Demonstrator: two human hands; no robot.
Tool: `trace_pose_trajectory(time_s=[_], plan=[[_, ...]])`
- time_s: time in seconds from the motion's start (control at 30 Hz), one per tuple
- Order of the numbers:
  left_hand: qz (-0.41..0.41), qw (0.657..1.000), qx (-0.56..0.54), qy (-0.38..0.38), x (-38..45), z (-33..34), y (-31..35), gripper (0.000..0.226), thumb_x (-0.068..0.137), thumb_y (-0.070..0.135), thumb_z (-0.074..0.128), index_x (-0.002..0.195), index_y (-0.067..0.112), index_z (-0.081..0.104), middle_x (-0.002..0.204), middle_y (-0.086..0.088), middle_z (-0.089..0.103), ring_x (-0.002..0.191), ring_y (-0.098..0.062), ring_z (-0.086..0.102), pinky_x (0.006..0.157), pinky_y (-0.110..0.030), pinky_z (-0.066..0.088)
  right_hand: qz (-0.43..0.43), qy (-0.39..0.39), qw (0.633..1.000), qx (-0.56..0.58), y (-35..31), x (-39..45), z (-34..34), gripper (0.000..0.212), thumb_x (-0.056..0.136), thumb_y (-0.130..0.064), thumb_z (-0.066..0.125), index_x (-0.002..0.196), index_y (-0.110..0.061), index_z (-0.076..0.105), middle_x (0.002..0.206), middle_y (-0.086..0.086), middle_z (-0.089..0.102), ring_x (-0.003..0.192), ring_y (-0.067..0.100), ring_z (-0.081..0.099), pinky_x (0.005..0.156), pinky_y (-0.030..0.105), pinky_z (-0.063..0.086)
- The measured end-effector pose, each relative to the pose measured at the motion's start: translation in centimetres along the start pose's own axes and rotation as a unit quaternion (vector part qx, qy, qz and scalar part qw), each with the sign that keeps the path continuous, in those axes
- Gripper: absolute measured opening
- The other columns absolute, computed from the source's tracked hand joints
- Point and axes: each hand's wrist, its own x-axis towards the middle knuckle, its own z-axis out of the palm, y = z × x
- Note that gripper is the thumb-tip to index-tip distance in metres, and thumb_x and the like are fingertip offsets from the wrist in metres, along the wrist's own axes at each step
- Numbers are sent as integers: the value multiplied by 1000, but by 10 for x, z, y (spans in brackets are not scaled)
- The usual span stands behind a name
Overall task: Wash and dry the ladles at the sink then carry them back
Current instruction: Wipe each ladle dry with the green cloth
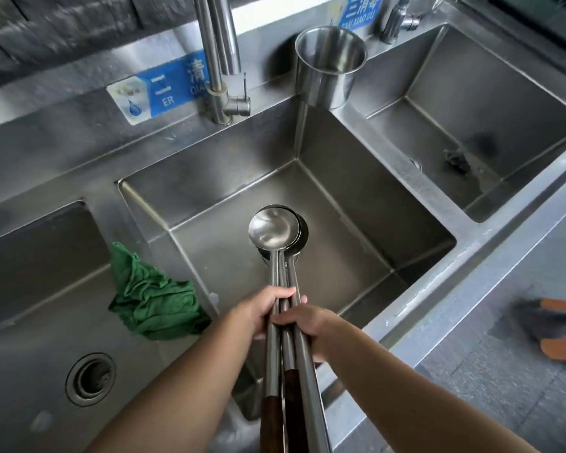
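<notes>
Nearest me, wooden handle ends of the ladles (pixel 280 325) point back at my body, dark brown, low in frame. Long axis runs straight away from me, handles near, bowls far, tilted down into the middle basin (pixel 356 204).

My left hand (pixel 262 310) and right hand (pixel 303 326) both grip the steel shafts about midway, side by side, touching each other. Left grip sits a bit farther up the shafts toward the bowls, fingers curled over the top. Right grip is just behind it, nearer me, fingers wrapped around from the right side. Both grips closed on the bundle, neither loose. Forearms come in from bottom left and bottom right, converging on the shafts.

Past the grips: stacked bowls hang over the middle basin floor, hollow side up, looks like three or more nested; can't tell the exact count. Whether they touch the basin floor, can't tell.

Left of the middle basin: green cloth (pixel 154 302) bunched on the divider, near my left hand, likely the drying rag. Left basin drain (pixel 90 379) beyond it.

Far side of the middle basin: faucet (pixel 221 60) on the back ledge, no water seen running. Steel cup (pixel 329 65) on the ledge to its right. Right basin past that.

Judgement: washing not yet begun; bowls need to go under the spout, straight ahead and up.
</notes>
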Motion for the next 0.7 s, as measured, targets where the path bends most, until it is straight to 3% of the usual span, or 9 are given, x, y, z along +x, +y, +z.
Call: trace_pose_trajectory(time_s=[0.2, 0.3, 0.43, 0.57, 0.63, 0.7], plan=[[62, 998, 6, 9, -74, 21, 7, 24, 94, 24, 55, 88, 7, 70, 76, -3, 74, 66, -15, 70, 71, -29, 54, -38, -69, 996, -38, -6, -69, 19, 23, 98, -8, 48, 98, 7, 66, 87, 20, 74, 67, 26, 73, 54, 27, 56], [90, 996, 20, 12, -112, 22, 10, 25, 94, 25, 54, 92, 7, 71, 79, -4, 75, 69, -17, 71, 74, -29, 55, -53, -94, 992, -68, -3, -96, 35, 26, 97, -9, 47, 99, 7, 67, 90, 20, 74, 70, 26, 73, 59, 29, 57], [126, 991, 30, 32, -156, 21, 11, 26, 92, 25, 58, 86, 7, 74, 78, -6, 74, 68, -20, 71, 76, -31, 56, -124, -108, 984, -73, 0, -118, 56, 25, 94, 3, 45, 109, 10, 64, 93, 27, 72, 76, 33, 74, 61, 34, 59], [175, 980, 67, 65, -196, 17, 16, 27, 80, 36, 67, 91, 12, 72, 89, -8, 68, 85, -26, 64, 97, -39, 48, -167, -143, 968, -122, -2, -140, 76, 30, 92, 2, 47, 113, 13, 64, 105, 28, 69, 86, 34, 72, 71, 36, 58], [184, 979, 66, 66, -210, 14, 17, 26, 80, 36, 67, 87, 11, 72, 85, -9, 68, 81, -26, 65, 91, -38, 52, -175, -166, 962, -130, -3, -149, 83, 28, 92, 1, 46, 109, 12, 65, 101, 27, 70, 82, 32, 73, 68, 35, 58], [188, 979, 50, 62, -222, 9, 15, 25, 86, 34, 63, 81, 11, 69, 76, -8, 66, 69, -24, 65, 74, -32, 56, -175, -190, 957, -130, 0, -159, 92, 26, 91, 1, 45, 102, 10, 66, 91, 23, 72, 74, 29, 73, 63, 32, 58]])
